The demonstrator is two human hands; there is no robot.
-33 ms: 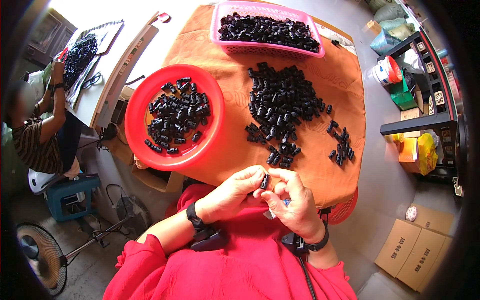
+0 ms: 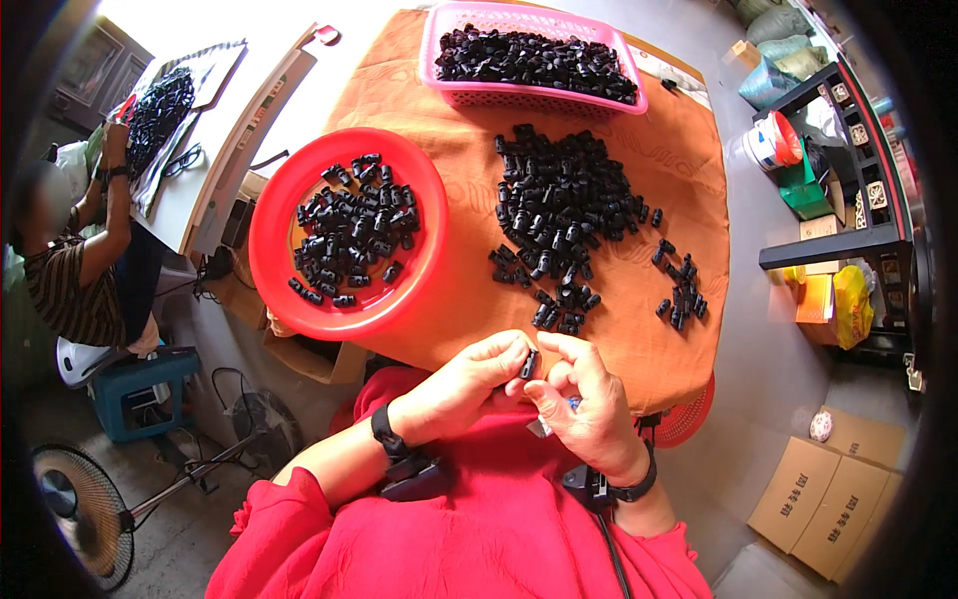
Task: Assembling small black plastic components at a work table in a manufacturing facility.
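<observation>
Wearer's left hand (image 2: 457,392) pinches a black piece (image 2: 529,365) (barely shifted, seemingly mid-handling), right hand (image 2: 591,411) near, thumb and forefinger apart.

One small black part (image 2: 529,365) is held at the fingertips, and two hands are counted, one left hand (image 2: 461,387) and one right hand (image 2: 591,407). Two black wrist straps (image 2: 383,431) are worn. One red basin (image 2: 274,215) and one pink basket (image 2: 479,98) are seen, each with too many black parts to be counted. On one orange cloth (image 2: 464,295), one large heap (image 2: 571,190) and one small cluster (image 2: 683,292) are found. One co-worker (image 2: 75,295), one blue stool (image 2: 145,371) and one yellow bag (image 2: 854,307) are also counted.
</observation>
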